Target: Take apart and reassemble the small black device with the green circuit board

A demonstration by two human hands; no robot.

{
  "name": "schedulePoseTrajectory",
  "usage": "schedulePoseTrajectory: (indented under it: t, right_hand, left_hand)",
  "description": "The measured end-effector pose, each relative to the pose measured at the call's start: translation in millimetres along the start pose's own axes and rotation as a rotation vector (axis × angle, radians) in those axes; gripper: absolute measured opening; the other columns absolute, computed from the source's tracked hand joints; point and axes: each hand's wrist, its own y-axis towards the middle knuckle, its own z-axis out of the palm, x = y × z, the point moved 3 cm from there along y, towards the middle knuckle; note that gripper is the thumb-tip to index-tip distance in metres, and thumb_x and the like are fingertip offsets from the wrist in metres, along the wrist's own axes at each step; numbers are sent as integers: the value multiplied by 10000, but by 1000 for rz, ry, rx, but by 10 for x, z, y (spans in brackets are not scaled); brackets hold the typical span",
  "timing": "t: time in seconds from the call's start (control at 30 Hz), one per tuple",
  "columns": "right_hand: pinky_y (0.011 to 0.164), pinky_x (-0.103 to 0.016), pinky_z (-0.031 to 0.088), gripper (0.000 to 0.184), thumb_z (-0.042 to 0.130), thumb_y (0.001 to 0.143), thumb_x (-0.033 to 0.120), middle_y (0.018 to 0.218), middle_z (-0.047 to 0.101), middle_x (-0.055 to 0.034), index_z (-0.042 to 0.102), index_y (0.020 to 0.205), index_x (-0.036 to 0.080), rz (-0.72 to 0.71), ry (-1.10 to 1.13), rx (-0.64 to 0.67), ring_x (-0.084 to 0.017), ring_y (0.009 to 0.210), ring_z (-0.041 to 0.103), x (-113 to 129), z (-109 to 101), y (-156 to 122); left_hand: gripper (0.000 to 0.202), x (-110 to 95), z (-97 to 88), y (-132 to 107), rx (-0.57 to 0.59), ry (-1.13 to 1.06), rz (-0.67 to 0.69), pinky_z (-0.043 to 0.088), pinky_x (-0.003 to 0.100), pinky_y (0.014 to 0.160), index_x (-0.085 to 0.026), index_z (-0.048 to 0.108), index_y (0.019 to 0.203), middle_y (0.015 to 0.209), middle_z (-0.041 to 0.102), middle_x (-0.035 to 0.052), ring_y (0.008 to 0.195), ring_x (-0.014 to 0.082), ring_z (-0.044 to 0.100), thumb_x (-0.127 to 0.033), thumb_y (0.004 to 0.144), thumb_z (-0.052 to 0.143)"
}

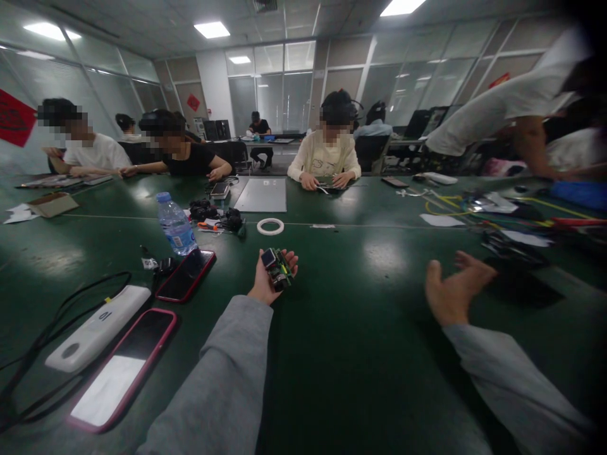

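Observation:
My left hand [266,282] lies palm up on the dark green table [360,354] and its fingers curl around a small green circuit board module [276,268] with a dark square part on top. My right hand [453,287] hovers over the table to the right, fingers spread apart and holding nothing. Both arms wear grey sleeves. A white tape ring [270,225] lies beyond the left hand.
Two red-cased phones [186,275] [124,366], a white power bank [97,327] with black cables and a water bottle [175,224] sit at the left. A closed laptop [262,194] lies farther back. Wires and tools [478,205] clutter the right. Several people sit around.

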Motion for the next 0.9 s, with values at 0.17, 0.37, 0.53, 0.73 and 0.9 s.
schedulePoseTrajectory:
  t: [0.17,0.37,0.53,0.73,0.9]
  right_hand:
    - [798,-386,488,437,447,913,490,1039,492,-100,456,1205,164,-8,374,320,-197,902,523,1279,776,-633]
    - [890,-363,455,409,498,899,486,1107,522,-104,470,1157,170,22,613,662,-198,980,538,2232,1124,-1196]
    - [825,-330,469,424,509,857,572,1008,597,-62,528,1021,181,284,805,856,-192,922,574,2201,1282,-1241]
    - [626,-263,444,459,581,787,593,924,586,-23,538,1006,192,419,974,1065,-152,764,555,2184,1277,-1189]
    - [912,-303,411,395,612,782,509,1036,594,-28,574,1003,184,430,1015,1026,-181,1009,539,2164,1227,-1128]
  left_hand:
    - [519,7,-43,27,-27,18,8,517,399,846,-108,627,994,991,688,131,986,263,651,-583,845,481]
    - [538,12,-54,72,-1,99,31,474,448,942,-116,639,973,1046,686,148,1070,285,619,-600,854,437]
    - [547,5,-28,79,12,162,61,436,477,986,-125,636,912,1132,662,157,1136,301,581,-623,850,417]
    - [566,14,37,55,69,216,53,426,471,994,-146,623,888,1191,641,143,1170,293,559,-660,842,392]
    - [621,55,56,59,74,297,34,446,455,970,-153,629,905,1207,638,133,1141,279,577,-705,828,355]
